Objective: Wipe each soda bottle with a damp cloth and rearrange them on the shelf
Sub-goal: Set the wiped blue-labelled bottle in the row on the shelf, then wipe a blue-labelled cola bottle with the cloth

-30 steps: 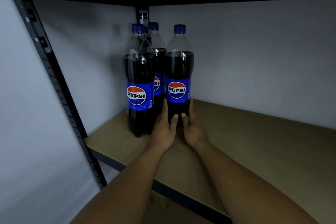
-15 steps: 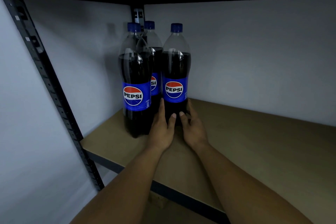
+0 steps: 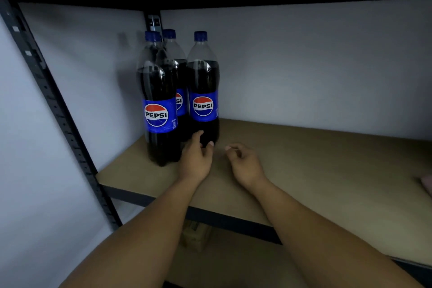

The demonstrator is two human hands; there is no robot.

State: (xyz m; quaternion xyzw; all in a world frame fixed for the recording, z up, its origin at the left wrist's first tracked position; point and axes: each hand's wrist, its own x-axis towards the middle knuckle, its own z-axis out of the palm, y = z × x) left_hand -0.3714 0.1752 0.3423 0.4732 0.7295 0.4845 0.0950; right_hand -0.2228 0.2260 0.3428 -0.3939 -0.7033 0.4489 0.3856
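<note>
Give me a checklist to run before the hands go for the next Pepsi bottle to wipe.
1. Bottles standing: the front bottle, rear bottle and right bottle are all upright, caps on: ok.
2. Free hand: the right hand is loosely curled, holds nothing and is apart from the bottles: ok.
3. Other hand clear: the left hand has its fingertips at the right bottle's base; touching or not: cannot tell.
4. Cloth in hand: neither hand holds one: not ok.
5. Cloth located: a pinkish thing at the right edge of the shelf may be it: cannot tell.
6. Room to rearrange: bare board lies right of the bottles: ok.
</note>
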